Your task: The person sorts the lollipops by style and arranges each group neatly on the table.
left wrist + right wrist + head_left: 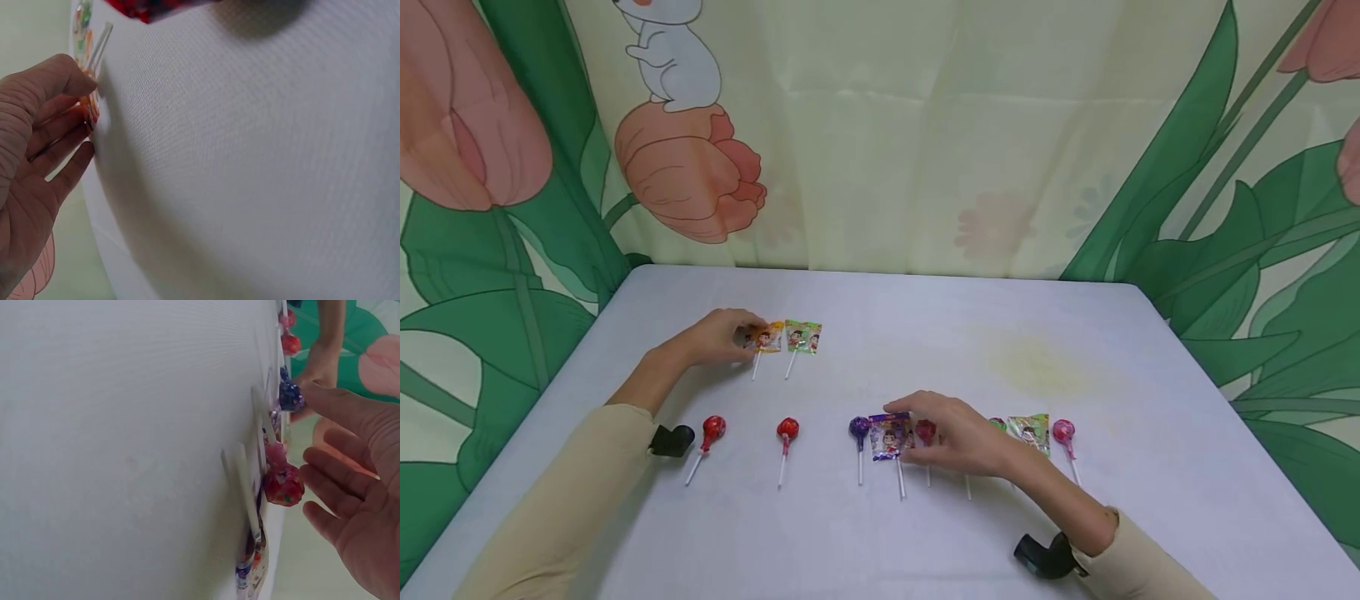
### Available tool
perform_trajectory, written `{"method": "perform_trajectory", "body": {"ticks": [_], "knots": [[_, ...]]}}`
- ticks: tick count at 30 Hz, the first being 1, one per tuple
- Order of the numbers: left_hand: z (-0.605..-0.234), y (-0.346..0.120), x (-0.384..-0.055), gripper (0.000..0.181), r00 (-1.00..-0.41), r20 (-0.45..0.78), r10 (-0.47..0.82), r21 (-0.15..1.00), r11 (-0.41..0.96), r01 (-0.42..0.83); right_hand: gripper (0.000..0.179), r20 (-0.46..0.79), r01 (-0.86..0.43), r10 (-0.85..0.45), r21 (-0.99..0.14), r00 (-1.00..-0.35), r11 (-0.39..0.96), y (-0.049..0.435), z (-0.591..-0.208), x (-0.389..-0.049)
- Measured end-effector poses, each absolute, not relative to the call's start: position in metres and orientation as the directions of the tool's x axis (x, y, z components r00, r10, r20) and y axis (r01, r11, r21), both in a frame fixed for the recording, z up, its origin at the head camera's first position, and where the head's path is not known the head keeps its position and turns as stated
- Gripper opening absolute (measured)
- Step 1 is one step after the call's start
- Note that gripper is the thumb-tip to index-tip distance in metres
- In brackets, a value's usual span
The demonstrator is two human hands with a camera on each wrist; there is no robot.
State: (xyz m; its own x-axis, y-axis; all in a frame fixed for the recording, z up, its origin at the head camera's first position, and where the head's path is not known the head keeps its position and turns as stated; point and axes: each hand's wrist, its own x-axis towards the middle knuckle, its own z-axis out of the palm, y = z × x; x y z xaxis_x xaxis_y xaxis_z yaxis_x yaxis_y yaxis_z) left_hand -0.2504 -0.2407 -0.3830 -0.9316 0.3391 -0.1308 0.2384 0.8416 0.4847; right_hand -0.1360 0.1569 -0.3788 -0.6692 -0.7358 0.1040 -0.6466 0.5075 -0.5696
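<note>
At the back left of the table, my left hand (pixel 724 337) pinches the edge of a flat, orange-wrapped lollipop (pixel 770 338), thumb in front and fingers behind in the left wrist view. Beside it lies a green-wrapped lollipop (pixel 804 335). My right hand (pixel 962 433) spreads its thumb and fingers over a flat, purple-wrapped lollipop (pixel 888 437) in the front row. A round pinkish-red lollipop (pixel 926 431) shows between that thumb and the fingers. Just left of the purple packet lies a round purple lollipop (pixel 859 427). The right hand and forearm partly cover other lollipops.
Two round red lollipops, one near the left wrist (pixel 713 427) and another further right (pixel 787 428), lie in the front row. Past the right hand are a green packet (pixel 1032 431) and a pink lollipop (pixel 1063 431). A patterned curtain (pixel 880 150) hangs behind the white table (pixel 880 542).
</note>
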Motion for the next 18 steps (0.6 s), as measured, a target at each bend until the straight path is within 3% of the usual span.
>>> {"method": "perform_trajectory", "body": {"ticks": [18], "knots": [[-0.381,-0.2398,-0.247,0.056,-0.929,-0.125,0.349,0.477,0.842,0.252,0.059,-0.001,-0.619,-0.738,-0.544,-0.675,0.567,0.1532,-0.3863,-0.1386]]}}
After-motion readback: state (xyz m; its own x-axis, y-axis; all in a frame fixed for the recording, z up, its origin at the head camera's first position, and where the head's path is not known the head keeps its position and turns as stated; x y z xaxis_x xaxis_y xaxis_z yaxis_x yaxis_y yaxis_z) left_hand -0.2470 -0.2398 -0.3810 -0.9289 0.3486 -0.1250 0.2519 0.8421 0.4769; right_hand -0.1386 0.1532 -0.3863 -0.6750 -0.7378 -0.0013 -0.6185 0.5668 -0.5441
